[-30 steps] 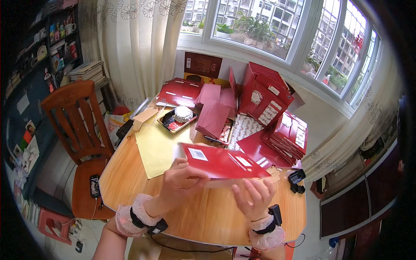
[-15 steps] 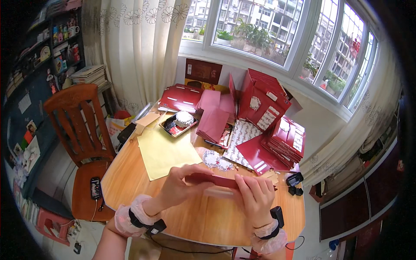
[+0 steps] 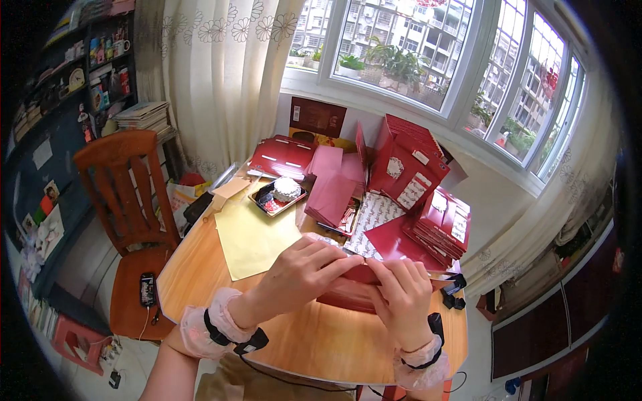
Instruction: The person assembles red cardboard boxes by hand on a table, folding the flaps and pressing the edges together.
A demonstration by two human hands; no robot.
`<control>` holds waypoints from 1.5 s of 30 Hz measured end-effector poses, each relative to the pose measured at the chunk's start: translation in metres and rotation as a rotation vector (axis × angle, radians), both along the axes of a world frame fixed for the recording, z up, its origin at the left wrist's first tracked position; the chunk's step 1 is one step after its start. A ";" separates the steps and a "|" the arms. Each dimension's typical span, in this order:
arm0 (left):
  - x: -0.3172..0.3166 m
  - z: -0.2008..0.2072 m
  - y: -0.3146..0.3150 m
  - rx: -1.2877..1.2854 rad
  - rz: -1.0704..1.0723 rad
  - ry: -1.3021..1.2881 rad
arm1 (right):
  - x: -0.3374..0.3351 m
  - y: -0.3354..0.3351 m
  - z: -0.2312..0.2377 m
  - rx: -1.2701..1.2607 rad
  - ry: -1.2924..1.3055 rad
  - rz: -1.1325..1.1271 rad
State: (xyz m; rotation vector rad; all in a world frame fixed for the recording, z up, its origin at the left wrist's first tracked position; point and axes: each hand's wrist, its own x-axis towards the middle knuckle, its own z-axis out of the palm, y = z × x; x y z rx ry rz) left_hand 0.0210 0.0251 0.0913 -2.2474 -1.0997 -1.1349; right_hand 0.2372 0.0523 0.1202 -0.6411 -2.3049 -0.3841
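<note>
Both hands hold a dark red paper packet (image 3: pixel 346 295) over the near part of the table, low and close in front of me. With thumb and fingers, my left hand (image 3: pixel 304 273) grips its upper left edge. My right hand (image 3: pixel 403 287) pinches the same edge further right, the two hands' fingertips almost meeting in the middle. The packet's glossy front hangs tilted below the fingers, and the hands cover much of its upper edge. Beyond them a yellow sheet (image 3: pixel 253 244) lies flat on the left, and a loose red sheet (image 3: pixel 394 238) lies to the right.
A black tray (image 3: pixel 267 209) with a round white stack stands behind the yellow sheet. Pinkish-red packets (image 3: pixel 330 194), a large red bundle (image 3: pixel 408 160) and a red packet pile (image 3: pixel 438 224) fill the table's back. Black blocks (image 3: pixel 455 294) sit at the right edge; a wooden chair (image 3: pixel 127 194) stands left.
My hands have moved closer together along the packet's upper edge. The packet has turned from nearly edge-on so its glossy front shows. The view has shifted slightly.
</note>
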 end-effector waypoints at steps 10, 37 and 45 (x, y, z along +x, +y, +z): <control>0.008 0.020 -0.023 -0.133 -0.041 0.047 | 0.011 -0.017 0.009 -0.090 0.026 0.057; -0.031 -0.076 0.017 -1.005 -0.280 -0.150 | -0.013 0.033 -0.074 -1.053 -0.111 0.057; -0.032 -0.100 0.019 -1.064 -0.370 -0.265 | -0.010 0.035 -0.091 -1.057 -0.163 0.114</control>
